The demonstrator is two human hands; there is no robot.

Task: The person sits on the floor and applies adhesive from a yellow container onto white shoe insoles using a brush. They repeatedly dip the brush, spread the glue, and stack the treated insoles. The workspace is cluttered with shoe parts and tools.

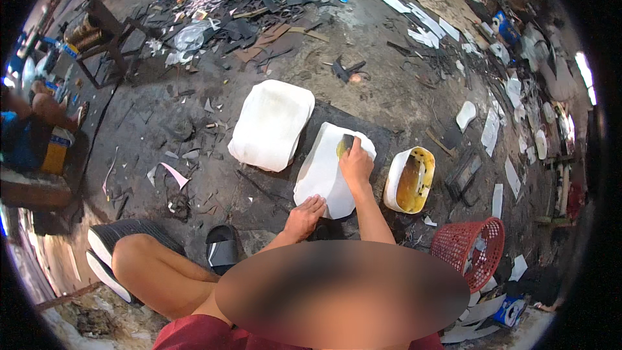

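A white shoe-sole-like sheet stack [317, 168] lies on a dark mat in front of me. My left hand [306, 218] rests flat on its near left edge, fingers stretched out. My right hand [357, 165] is closed on a small dark spreader with a yellow-stained face [344, 147], which touches the upper right part of the white surface. To the right stands a pale open tub [392, 188] with amber, glue-like liquid inside and yellow stains on its wall. Left of the worked sheet sits a second, thicker stack of white sheets [272, 123].
A red mesh basket [440, 241] stands tilted at the lower right. A dark slipper [222, 254] lies near my leg. Scraps and white offcuts [424, 23] litter the floor. At the far left are a chair-like frame [123, 45] and another person's leg [55, 113].
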